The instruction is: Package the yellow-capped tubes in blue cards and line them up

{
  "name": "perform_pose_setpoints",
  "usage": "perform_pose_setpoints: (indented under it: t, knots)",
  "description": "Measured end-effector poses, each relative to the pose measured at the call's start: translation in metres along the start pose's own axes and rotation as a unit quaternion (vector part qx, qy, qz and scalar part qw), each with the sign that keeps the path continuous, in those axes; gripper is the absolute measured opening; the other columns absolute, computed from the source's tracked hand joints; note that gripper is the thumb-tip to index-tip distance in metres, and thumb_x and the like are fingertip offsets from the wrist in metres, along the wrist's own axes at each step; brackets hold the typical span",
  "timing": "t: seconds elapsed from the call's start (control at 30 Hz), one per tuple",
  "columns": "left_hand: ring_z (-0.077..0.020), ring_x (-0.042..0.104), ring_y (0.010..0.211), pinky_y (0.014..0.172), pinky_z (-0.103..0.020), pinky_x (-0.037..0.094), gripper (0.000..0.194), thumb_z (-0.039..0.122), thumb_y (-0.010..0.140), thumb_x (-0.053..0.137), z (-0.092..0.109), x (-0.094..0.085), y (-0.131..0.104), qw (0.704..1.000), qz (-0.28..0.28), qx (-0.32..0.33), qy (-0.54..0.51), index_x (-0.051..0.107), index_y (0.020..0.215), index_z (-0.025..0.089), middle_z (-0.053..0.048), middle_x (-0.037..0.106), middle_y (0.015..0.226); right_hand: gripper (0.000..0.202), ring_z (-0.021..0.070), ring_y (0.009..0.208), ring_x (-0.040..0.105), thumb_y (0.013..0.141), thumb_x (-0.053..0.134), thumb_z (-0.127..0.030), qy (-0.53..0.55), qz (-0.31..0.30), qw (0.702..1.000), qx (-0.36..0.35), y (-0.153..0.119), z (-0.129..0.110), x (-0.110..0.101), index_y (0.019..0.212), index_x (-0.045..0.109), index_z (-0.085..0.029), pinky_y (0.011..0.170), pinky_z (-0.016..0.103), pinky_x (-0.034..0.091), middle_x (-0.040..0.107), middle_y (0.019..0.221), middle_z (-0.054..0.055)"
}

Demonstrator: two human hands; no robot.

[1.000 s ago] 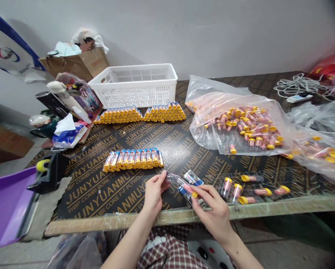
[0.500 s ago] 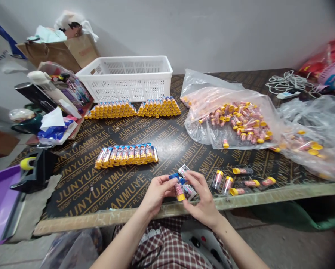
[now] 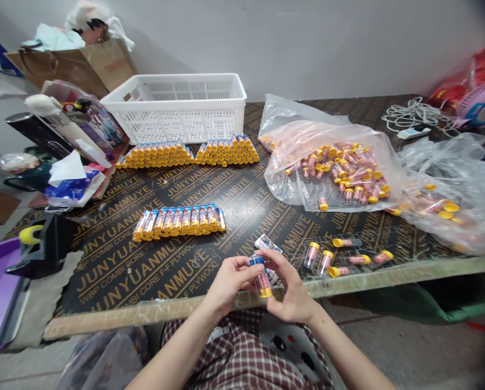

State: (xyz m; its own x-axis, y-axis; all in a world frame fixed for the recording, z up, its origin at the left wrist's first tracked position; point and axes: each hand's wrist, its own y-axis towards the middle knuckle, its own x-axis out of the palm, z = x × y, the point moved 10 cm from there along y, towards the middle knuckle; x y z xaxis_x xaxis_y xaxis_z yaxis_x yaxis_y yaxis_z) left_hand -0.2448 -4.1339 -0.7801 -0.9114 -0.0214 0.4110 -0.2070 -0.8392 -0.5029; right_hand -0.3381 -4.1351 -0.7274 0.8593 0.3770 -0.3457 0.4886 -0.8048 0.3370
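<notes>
Just over the table's front edge I hold a small clear tube [image 3: 263, 283] with a yellow cap at its lower end and a blue band around its upper end. My left hand [image 3: 227, 283] pinches the upper part with thumb and fingers. My right hand [image 3: 288, 290] is curled round the other side, fingertips at the top and thumb by the cap. Printed labels [image 3: 269, 244] lie behind my right fingers, partly hidden. To the right are several loose yellow-capped tubes [image 3: 326, 262]. A row of blue-wrapped tubes [image 3: 181, 221] lies to the left.
A white plastic basket [image 3: 177, 116] stands at the back behind stacked wrapped tubes [image 3: 157, 156]. Clear bags [image 3: 291, 189] of unwrapped tubes spread over the right side. At left are a tape dispenser [image 3: 43, 246], a purple tray [image 3: 1, 287] and bottles [image 3: 39, 130].
The blue label, loose at an angle by the tube before, now sits around the tube's upper end. Both hands have come slightly lower, and the view has shifted a little.
</notes>
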Motion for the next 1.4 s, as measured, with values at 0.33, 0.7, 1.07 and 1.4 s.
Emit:
perform_pose_setpoints:
  t: [0.33,0.7,1.07,1.4]
  knots:
    - [-0.0102,0.057,0.055,0.051,-0.02,0.044,0.039,0.04,0.057,0.08,-0.001,0.002,-0.003,1.0,0.009,-0.002,-0.001,0.068,0.077,0.009,-0.006,0.066,0.068,0.084,0.0259,0.119,0.049,0.058,0.049,-0.005,0.024,0.016,1.0,0.001,0.001,-0.003,-0.001,0.137,0.027,-0.022,0.098,0.042,0.046,0.044,0.133,0.011]
    - [-0.0148,0.055,0.048,0.053,-0.024,0.04,0.04,0.042,0.06,0.075,0.159,-0.084,0.029,0.861,0.235,0.246,0.379,0.06,0.088,0.017,0.002,0.059,0.051,0.076,0.0262,0.124,0.043,0.078,0.062,-0.028,-0.05,0.068,0.994,0.067,0.006,0.021,-0.034,0.142,0.021,-0.026,0.105,0.049,0.037,0.032,0.143,0.011]
    - [-0.0238,0.062,0.075,0.062,-0.026,0.038,0.039,0.054,0.064,0.068,0.192,-0.106,0.065,0.685,0.257,0.141,0.667,0.065,0.082,0.02,-0.009,0.069,0.077,0.054,0.0284,0.13,0.035,0.081,0.059,-0.032,-0.154,0.102,0.979,0.087,-0.006,0.031,-0.064,0.132,0.041,-0.028,0.099,0.05,0.041,0.033,0.143,0.01]
    - [-0.0161,0.054,0.056,0.056,-0.025,0.031,0.03,0.046,0.075,0.059,0.109,-0.037,0.025,0.772,0.164,0.229,0.569,0.065,0.062,0.02,-0.003,0.063,0.059,0.03,0.0211,0.085,0.059,0.085,0.053,-0.037,-0.317,0.252,0.906,0.125,-0.033,0.05,-0.141,0.108,0.06,-0.02,0.079,0.039,0.049,0.062,0.096,0.008]
